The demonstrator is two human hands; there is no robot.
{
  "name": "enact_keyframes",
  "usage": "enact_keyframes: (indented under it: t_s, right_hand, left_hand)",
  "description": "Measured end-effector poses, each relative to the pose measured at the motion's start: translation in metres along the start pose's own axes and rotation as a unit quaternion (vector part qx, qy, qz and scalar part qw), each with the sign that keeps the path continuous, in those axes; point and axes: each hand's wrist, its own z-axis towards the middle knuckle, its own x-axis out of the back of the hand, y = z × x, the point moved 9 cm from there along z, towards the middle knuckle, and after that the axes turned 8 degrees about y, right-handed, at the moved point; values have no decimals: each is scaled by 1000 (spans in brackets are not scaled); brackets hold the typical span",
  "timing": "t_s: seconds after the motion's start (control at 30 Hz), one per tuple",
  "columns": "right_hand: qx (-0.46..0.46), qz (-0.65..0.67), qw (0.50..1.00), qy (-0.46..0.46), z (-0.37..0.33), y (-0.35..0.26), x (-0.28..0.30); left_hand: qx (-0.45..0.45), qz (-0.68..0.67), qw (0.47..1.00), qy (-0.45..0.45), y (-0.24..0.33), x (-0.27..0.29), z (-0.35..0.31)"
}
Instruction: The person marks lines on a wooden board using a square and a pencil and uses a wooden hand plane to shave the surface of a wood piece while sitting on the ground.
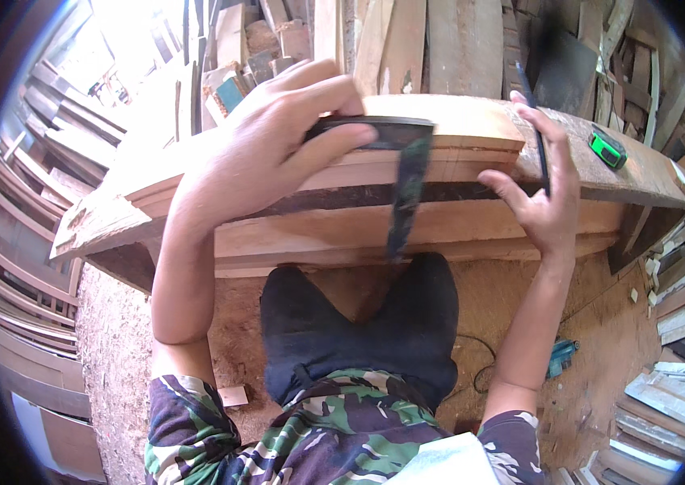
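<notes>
Plainly, black square (pixel 413 166) to the left, dark pencil (pixel 543 162) to the right

The key relation runs sideways across the upper middle of the frame: the square lies left of the right hand (pixel 552 190), with the right end of the pale board (pixel 464 121) in between. The left hand (pixel 278 133) is the nearer one — its grip is closed on the square's handle, thumb below and fingers above. That handle runs left to right along the board, while the blurred blade hangs toward the bottom of the frame, its lower end slanting slightly left. Whether the square touches the wood I cannot tell.

The right hand's grip is narrow around the pencil, which stands nearly upright in the picture, just beyond the board's end; thumb and forefinger are spread apart.

The board's long axis crosses the frame, bowed by the lens, and the left hand and forearm cover part of its left side. On the worktop (pixel 649 176), farther right, sits a green and black tape measure (pixel 607 149) — clear of the space between the hands. Planks (pixel 464 48) stand at the top; a blue power tool (pixel 562 356) lies on the floor, lower right.
</notes>
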Motion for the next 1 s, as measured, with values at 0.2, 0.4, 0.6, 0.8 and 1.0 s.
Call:
enact_keyframes:
  t_s: [0.2,0.4,0.6,0.8,1.0]
  right_hand:
    - [-67,64,992,-86,7,27,-31]
    - [-62,50,992,-95,15,21,-38]
    - [-10,43,998,-41,10,18,-27]
    - [126,-65,990,27,15,-15,-9]
    - [-127,123,984,-27,37,35,-48]
  left_hand:
    - [75,10,995,58,-51,36,-57]
    - [203,-77,974,59,-78,35,-75]
    - [129,-8,990,49,-64,43,-68]
    - [175,-32,982,56,-81,67,-73]
    - [205,-66,976,19,-120,57,-49]
